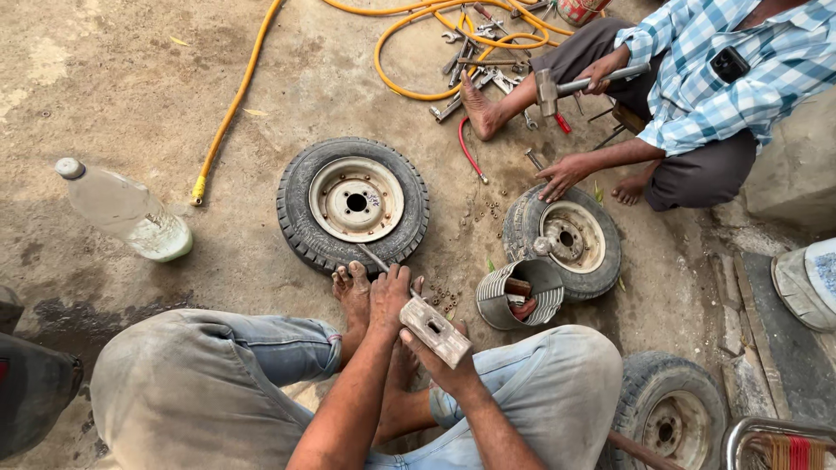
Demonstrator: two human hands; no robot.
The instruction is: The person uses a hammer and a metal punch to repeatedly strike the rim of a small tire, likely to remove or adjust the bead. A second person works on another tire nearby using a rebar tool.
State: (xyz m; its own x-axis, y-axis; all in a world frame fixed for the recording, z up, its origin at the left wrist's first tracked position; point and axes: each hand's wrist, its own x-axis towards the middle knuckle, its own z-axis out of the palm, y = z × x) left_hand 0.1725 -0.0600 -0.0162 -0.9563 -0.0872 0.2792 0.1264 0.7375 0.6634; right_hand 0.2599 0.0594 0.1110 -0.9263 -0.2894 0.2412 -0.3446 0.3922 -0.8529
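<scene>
I squat over a small wheel point(353, 202), a black tyre on a pale steel rim, lying flat on the concrete. My left hand point(388, 298) grips a thin metal rod point(374, 258) whose tip rests at the tyre's near edge, by my bare foot point(352, 292). My right hand point(446, 365) holds a heavy block-headed hammer point(434, 331) just behind the left hand, with the head raised above my feet.
A person in a checked shirt point(723, 74) squats at the top right with a hammer point(547, 90), one hand on a second wheel point(570, 239). Nearby are a ribbed metal can point(514, 292), a plastic bottle point(126, 211), a yellow hose point(233, 100), spanners point(475, 65) and a third wheel point(670, 418).
</scene>
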